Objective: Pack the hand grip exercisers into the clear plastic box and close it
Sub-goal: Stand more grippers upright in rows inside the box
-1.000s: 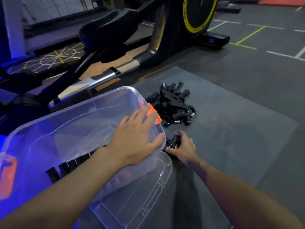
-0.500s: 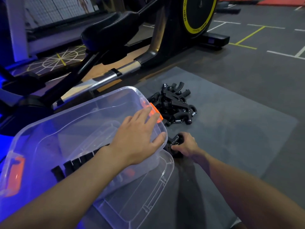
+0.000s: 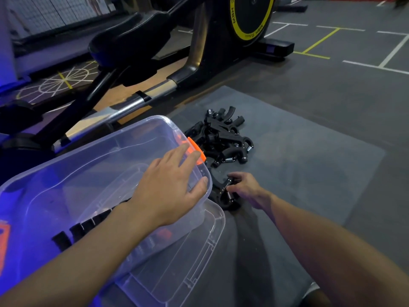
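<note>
The clear plastic box [image 3: 66, 180] with orange latches sits open on the floor at the left, tilted toward me. My left hand [image 3: 170, 187] rests on its right rim, fingers straight near the orange latch [image 3: 195, 149]. Black hand grip exercisers lie inside under my forearm. A pile of black hand grip exercisers [image 3: 221, 138] lies on the grey mat just beyond the box. My right hand [image 3: 245, 189] grips one hand grip exerciser [image 3: 223, 193] low by the box's right corner.
The clear lid [image 3: 190, 262] lies flat under the box's near corner. A black exercise bike [image 3: 155, 58] with a yellow-rimmed wheel stands behind the box. The grey mat [image 3: 309, 173] spreads to the right over a dark floor with painted lines.
My right hand has closed round the single exerciser beside the box and lifted it slightly. My left hand stays on the box rim.
</note>
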The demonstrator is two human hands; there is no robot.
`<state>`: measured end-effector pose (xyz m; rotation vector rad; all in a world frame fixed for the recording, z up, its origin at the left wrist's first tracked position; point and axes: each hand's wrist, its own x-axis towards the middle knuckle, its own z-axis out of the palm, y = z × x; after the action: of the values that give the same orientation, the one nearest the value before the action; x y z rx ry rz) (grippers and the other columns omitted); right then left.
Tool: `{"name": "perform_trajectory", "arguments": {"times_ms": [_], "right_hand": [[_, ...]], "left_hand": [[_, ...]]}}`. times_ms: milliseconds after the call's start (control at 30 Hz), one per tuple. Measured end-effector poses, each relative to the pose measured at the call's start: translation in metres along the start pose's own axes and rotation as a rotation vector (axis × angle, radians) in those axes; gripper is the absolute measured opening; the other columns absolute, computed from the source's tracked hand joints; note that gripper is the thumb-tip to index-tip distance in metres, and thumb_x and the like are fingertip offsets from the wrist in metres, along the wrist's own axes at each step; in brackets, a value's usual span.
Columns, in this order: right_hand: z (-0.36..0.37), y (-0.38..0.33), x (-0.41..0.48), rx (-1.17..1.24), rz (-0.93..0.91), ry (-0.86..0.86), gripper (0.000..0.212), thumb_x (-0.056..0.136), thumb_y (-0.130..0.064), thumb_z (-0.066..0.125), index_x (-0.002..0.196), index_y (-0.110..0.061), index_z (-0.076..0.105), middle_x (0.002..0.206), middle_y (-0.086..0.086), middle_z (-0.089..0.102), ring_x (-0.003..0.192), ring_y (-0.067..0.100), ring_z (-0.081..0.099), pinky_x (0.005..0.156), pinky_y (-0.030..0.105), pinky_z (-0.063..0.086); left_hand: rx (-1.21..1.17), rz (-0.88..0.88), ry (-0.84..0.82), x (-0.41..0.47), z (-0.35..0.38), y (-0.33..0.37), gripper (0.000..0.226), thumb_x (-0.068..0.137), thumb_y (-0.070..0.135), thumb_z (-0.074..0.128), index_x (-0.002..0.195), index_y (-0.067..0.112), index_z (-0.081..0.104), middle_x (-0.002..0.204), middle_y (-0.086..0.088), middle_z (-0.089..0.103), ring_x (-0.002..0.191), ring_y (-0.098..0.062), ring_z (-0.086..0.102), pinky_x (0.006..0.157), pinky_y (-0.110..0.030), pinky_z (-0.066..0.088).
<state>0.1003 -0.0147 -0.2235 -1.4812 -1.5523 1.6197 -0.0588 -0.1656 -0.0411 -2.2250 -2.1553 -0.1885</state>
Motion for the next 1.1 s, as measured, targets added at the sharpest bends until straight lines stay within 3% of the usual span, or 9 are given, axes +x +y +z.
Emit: {"name": "perform_trajectory", "arguments": {"times_ms": [133, 267, 367, 467, 600, 700, 833, 933, 1100], "right_hand": [[-0.004, -0.004, -0.001, 0.121, -0.013, -0.009, 0.045, 0.075, 0.015, 0.070, 0.116, 0.001, 0.063, 0.099, 0.013, 0.063, 0.080, 0.020, 0.060, 0.069, 0.025, 0.053], [-0.010, -0.017, -0.009, 0.141, -0.068, -0.095, 0.037, 0.076, 0.019, 0.066, 0.105, -0.005, 0.061, 0.094, 0.009, 0.058, 0.065, 0.019, 0.058, 0.051, 0.023, 0.051], [-0.010, -0.023, -0.015, 0.106, -0.089, -0.114, 0.038, 0.078, 0.016, 0.067, 0.107, -0.007, 0.063, 0.098, 0.006, 0.058, 0.065, 0.019, 0.059, 0.056, 0.030, 0.052], [-0.012, -0.029, -0.021, 0.041, -0.130, -0.071, 0.037, 0.078, 0.013, 0.068, 0.104, -0.012, 0.064, 0.099, 0.005, 0.059, 0.068, 0.019, 0.058, 0.062, 0.034, 0.054], [-0.031, -0.044, -0.031, -0.057, -0.167, 0.009, 0.037, 0.076, 0.011, 0.069, 0.094, -0.021, 0.063, 0.084, 0.007, 0.061, 0.066, 0.023, 0.058, 0.067, 0.045, 0.056], [-0.051, -0.065, -0.042, -0.068, -0.197, 0.077, 0.038, 0.077, 0.011, 0.068, 0.097, -0.020, 0.062, 0.087, 0.010, 0.063, 0.067, 0.026, 0.059, 0.068, 0.049, 0.057], [-0.067, -0.113, -0.064, -0.049, -0.325, 0.137, 0.039, 0.078, 0.012, 0.068, 0.102, -0.018, 0.063, 0.101, 0.006, 0.063, 0.068, 0.018, 0.058, 0.070, 0.045, 0.057], [-0.066, -0.160, -0.088, -0.039, -0.466, 0.138, 0.039, 0.078, 0.012, 0.067, 0.095, -0.023, 0.063, 0.098, 0.000, 0.062, 0.064, 0.011, 0.059, 0.064, 0.038, 0.056], [-0.043, -0.225, -0.129, -0.040, -0.653, 0.060, 0.040, 0.077, 0.009, 0.070, 0.093, -0.026, 0.064, 0.089, 0.001, 0.065, 0.070, 0.017, 0.064, 0.061, 0.034, 0.054]], "left_hand": [[0.001, -0.004, -0.005, 0.000, 0.000, 0.000, 0.064, 0.088, 0.059, 0.022, 0.142, 0.028, 0.038, 0.155, 0.001, 0.031, 0.136, -0.018, 0.037, 0.103, -0.040, 0.037], [-0.011, -0.017, -0.016, 0.000, 0.000, -0.002, 0.063, 0.088, 0.059, 0.022, 0.143, 0.029, 0.035, 0.157, 0.001, 0.029, 0.135, -0.020, 0.039, 0.103, -0.041, 0.038], [-0.009, -0.021, -0.017, -0.001, 0.001, -0.003, 0.063, 0.088, 0.058, 0.022, 0.143, 0.029, 0.035, 0.157, 0.000, 0.029, 0.135, -0.021, 0.041, 0.103, -0.042, 0.040], [-0.005, -0.029, -0.017, 0.000, 0.001, -0.002, 0.064, 0.088, 0.058, 0.021, 0.143, 0.029, 0.036, 0.157, 0.000, 0.030, 0.134, -0.022, 0.041, 0.101, -0.043, 0.040], [0.015, -0.041, -0.017, 0.001, -0.001, -0.001, 0.067, 0.087, 0.059, 0.017, 0.144, 0.030, 0.035, 0.156, 0.001, 0.031, 0.134, -0.021, 0.041, 0.100, -0.041, 0.040], [0.018, -0.047, -0.015, 0.001, -0.004, 0.000, 0.069, 0.086, 0.059, 0.015, 0.144, 0.029, 0.036, 0.156, 0.001, 0.032, 0.132, -0.021, 0.042, 0.099, -0.040, 0.040], [0.018, -0.032, -0.022, 0.000, -0.010, 0.001, 0.072, 0.084, 0.060, 0.011, 0.142, 0.028, 0.039, 0.151, 0.000, 0.036, 0.130, -0.023, 0.044, 0.099, -0.041, 0.042], [-0.065, -0.036, 0.019, -0.001, -0.023, -0.004, 0.069, 0.084, 0.059, 0.016, 0.139, 0.027, 0.044, 0.146, 0.003, 0.043, 0.129, -0.022, 0.046, 0.099, -0.041, 0.043], [-0.223, -0.076, 0.170, -0.007, -0.065, -0.030, 0.057, 0.094, 0.043, 0.051, 0.146, 0.026, 0.035, 0.147, 0.005, 0.040, 0.128, -0.021, 0.047, 0.100, -0.040, 0.043]]}}
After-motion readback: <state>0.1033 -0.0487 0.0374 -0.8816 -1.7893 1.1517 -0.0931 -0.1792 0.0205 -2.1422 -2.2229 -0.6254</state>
